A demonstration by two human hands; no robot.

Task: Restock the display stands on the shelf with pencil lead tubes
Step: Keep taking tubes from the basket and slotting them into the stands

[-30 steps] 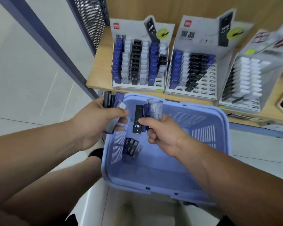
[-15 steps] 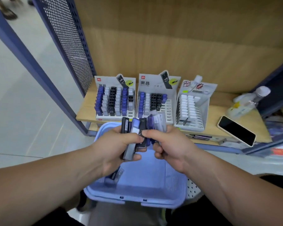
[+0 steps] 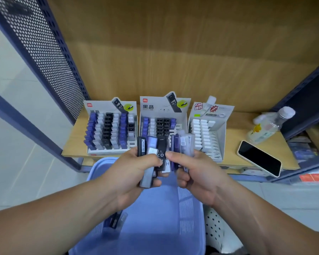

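Left hand grips black and grey plastic lead tubes. Right hand pinches purple and clear tubes, above a blue plastic basket.

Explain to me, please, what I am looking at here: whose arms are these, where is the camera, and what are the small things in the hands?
There is no machine here. These are a person's two bare hands, filmed by a wide-angle camera worn on the head, which looks forward and down. The left hand and the right hand each grip several pencil lead tubes, fanned upward. Below them is a blue basket with a few more tubes inside. On the wooden shelf are three display stands, partly filled, and beside them a phone and a clear bottle.
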